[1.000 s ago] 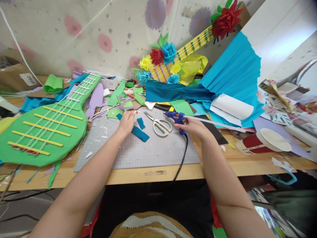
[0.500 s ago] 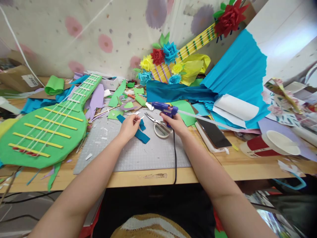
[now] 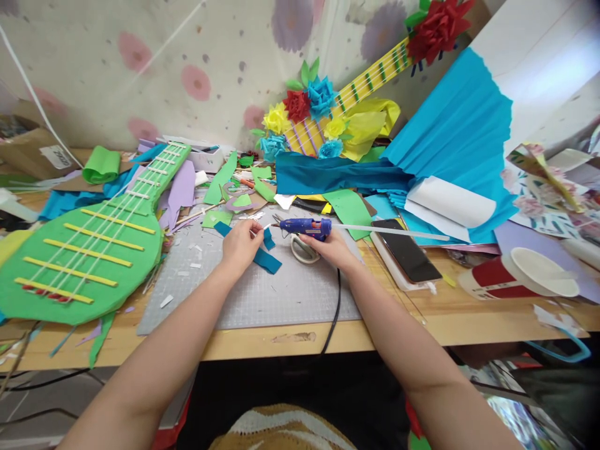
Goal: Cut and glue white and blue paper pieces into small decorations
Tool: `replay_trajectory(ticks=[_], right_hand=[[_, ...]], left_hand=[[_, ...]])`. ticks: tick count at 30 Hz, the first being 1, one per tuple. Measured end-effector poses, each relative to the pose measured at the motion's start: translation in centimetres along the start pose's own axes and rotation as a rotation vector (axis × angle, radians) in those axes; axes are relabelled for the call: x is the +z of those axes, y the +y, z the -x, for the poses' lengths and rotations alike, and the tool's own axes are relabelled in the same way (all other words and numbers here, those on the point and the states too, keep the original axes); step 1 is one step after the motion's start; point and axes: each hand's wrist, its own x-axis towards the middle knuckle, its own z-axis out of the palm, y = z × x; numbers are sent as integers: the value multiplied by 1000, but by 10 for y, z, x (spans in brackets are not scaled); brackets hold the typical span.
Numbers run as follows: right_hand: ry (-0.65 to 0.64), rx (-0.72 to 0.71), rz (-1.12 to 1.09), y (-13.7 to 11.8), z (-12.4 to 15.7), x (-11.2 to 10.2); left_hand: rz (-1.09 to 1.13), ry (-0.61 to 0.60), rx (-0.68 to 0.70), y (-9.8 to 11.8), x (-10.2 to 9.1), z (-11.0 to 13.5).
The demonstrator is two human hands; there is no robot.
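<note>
I have one view, from the worn head camera. It looks forward and down across the wooden table [image 3: 422, 312], close in. The grey cutting mat [image 3: 262, 294] sits centre, with the left hand [image 3: 241, 245] and right hand [image 3: 330, 249] at arm's reach. A floral wall covering [image 3: 187, 62] fills the top.

The blue glue gun [image 3: 304, 226] is level, nozzle pointing left, just beside a small white strip [image 3: 263, 229].
</note>
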Motion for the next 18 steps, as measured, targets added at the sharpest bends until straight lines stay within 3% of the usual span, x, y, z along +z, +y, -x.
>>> replay_trajectory(ticks=[18], right_hand=[[-33,-45,197,6,0,7]], left_hand=[[41,-13,-114,4,4,0]])
